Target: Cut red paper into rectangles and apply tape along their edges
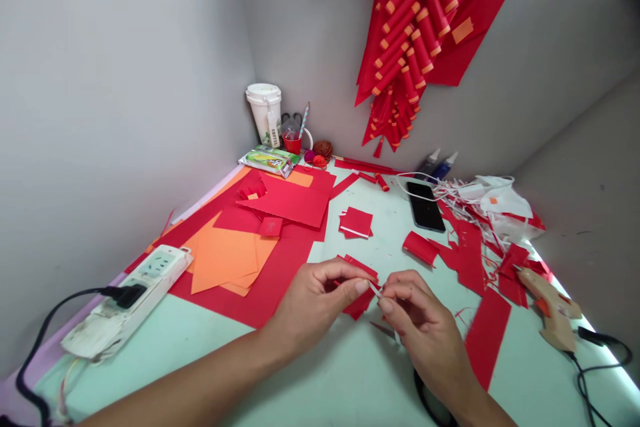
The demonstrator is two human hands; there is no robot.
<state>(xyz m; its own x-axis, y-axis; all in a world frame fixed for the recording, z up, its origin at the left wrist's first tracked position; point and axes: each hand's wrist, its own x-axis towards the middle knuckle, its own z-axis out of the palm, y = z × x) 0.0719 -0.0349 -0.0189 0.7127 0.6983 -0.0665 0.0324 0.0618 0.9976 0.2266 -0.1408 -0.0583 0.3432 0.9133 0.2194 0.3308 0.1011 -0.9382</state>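
Observation:
Thumb and forefinger of my left hand (325, 293) pinch one end of a thin white strip (374, 289). My right hand (423, 320) has the strip's other end between thumb and fingertips, so the two hands almost meet. Beneath them lies a stack of small red paper pieces (357, 307), partly covered by my left hand. A pair of scissors (383, 329) rests under my right hand, with a blade tip and part of a black handle showing. Beyond the hands sit more red paper squares (357, 221), one edged with a white strip, and a curled red paper piece (420, 249).
Orange sheets (225, 260) lie on large red paper (295, 267) at left, beside a power strip (130, 300). To the right are a phone (425, 207), paper scraps (470, 253) and a glue gun (550, 307). Red paper firecrackers (415, 33) hang on the wall.

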